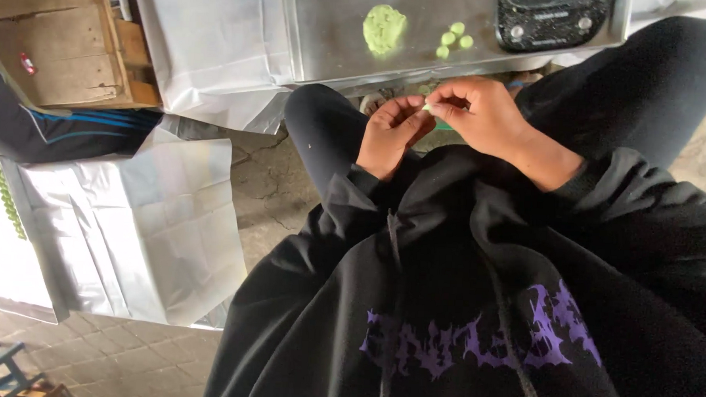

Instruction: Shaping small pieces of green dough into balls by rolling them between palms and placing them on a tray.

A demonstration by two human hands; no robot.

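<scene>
Both my hands meet over my lap, just below the edge of a metal tray point(328, 31). My left hand point(391, 133) and my right hand point(480, 113) pinch a small piece of pale green dough point(428, 108) between their fingertips. On the tray lie a flattened lump of green dough point(383, 27) and several small green dough balls point(454, 38). A black scale point(553, 18) sits at the tray's right end. My black sleeves and black hoodie fill the lower frame.
A silver-foil-covered board point(130, 220) lies at the left with a row of green balls point(2, 191) on its far left edge. Another person's dark sleeve point(62, 126) reaches over it. A cardboard box point(54, 42) stands at top left. The floor is cracked paving.
</scene>
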